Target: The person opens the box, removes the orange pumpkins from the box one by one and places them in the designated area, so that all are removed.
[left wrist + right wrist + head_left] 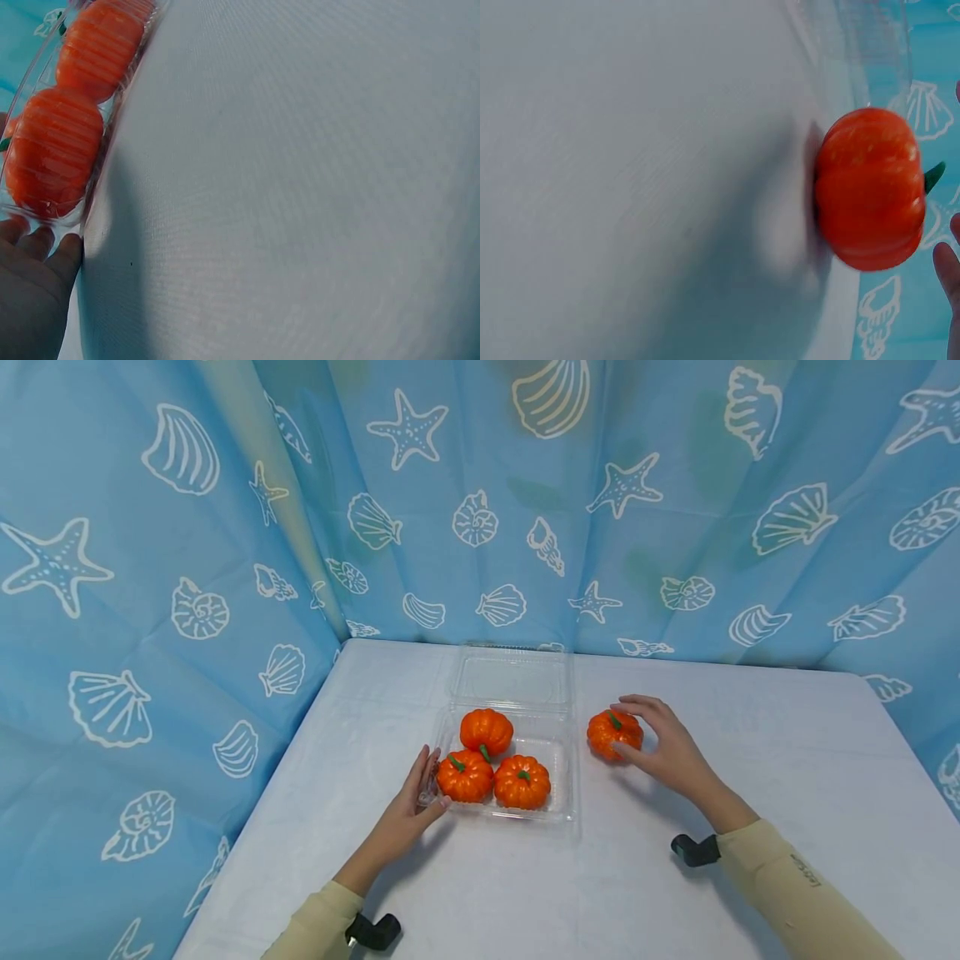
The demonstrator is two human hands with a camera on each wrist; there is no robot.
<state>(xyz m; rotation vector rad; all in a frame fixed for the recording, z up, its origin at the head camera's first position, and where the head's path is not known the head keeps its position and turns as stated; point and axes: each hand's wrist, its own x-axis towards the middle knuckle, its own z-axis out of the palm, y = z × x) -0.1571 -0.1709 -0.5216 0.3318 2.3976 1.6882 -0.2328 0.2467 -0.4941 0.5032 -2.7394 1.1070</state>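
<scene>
Three small orange toy pumpkins with green stems sit in a clear plastic clamshell box: a back one [487,731], a front left one [465,777] and a front right one [522,782]. The box [558,760] lies with its transparent lid [512,679] folded back. At its front left corner, my left hand [408,814] touches the side with fairly straight fingers. Right of the box, a fourth pumpkin [871,191] stands on the table. My right hand [667,747] reaches over it, thumb and fingers spread around it; the right wrist view shows fingertips apart from it.
A white cloth covers the table [510,893]. Blue curtain [480,468] with white shell and starfish prints hangs behind and along the left side. A black wrist mount [373,932] is on the left arm, another wrist mount [695,850] on the right.
</scene>
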